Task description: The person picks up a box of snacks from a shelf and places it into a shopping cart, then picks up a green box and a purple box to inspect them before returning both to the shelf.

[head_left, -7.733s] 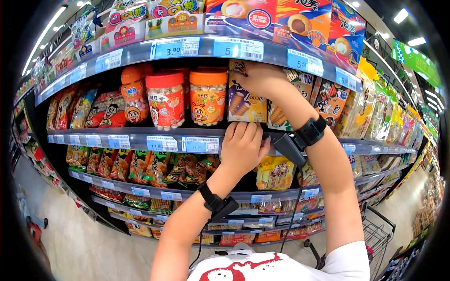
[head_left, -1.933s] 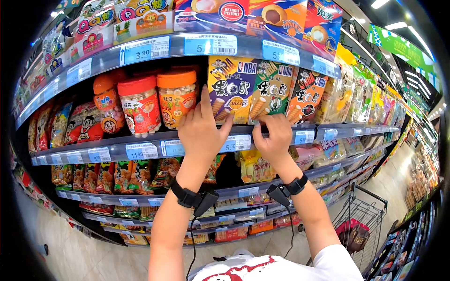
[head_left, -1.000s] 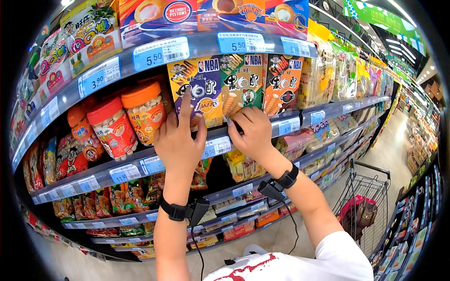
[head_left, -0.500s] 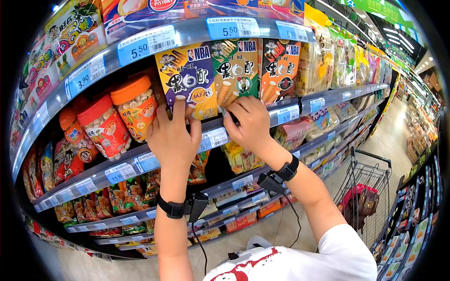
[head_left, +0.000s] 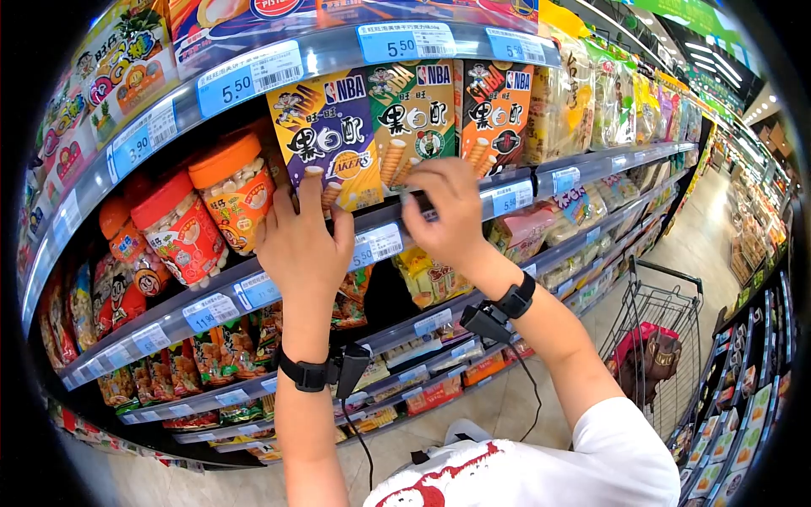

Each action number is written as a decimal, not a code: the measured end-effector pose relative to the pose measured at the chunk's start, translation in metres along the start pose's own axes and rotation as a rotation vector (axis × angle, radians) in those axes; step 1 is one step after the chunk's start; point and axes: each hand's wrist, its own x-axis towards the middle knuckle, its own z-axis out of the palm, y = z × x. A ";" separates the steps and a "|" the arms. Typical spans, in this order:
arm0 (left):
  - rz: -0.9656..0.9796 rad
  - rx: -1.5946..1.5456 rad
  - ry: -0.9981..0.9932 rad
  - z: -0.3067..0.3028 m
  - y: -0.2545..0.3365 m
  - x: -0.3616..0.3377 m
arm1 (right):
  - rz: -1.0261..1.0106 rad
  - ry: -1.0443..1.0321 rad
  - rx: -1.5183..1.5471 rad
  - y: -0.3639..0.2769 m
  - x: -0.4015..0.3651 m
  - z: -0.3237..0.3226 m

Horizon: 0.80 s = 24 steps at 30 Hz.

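On the shelf stand a purple and yellow snack box (head_left: 325, 139), a green and gold box (head_left: 411, 122) and an orange and black box (head_left: 494, 114), side by side. My left hand (head_left: 304, 241) is at the lower part of the purple box, its fingers apart and a raised finger against the front. My right hand (head_left: 448, 211) is in front of the lower edge of the green box, with its fingers bent and slightly blurred; a gap shows between thumb and fingers. Each wrist wears a black strap with a small device and cable.
Left of the boxes are an orange-lidded jar (head_left: 232, 190) and a red-lidded jar (head_left: 182, 228). A shelf edge (head_left: 439, 215) with price labels runs below the hands. At the right, a shopping cart (head_left: 655, 329) holding a bag stands in the aisle.
My right hand has shifted slightly up, its fingers lifting in front of the green box. My left hand stays at the purple box. The view has shifted slightly, moving the shelf left in the picture.
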 end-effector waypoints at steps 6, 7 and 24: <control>0.027 0.020 0.087 -0.001 0.002 0.001 | 0.182 0.189 -0.208 0.030 0.009 -0.033; 0.021 0.011 0.074 0.000 0.002 0.000 | 0.252 0.161 -0.252 0.034 0.009 -0.035; -0.028 0.004 0.021 0.001 0.002 -0.001 | 0.673 -0.030 0.362 0.063 0.010 -0.051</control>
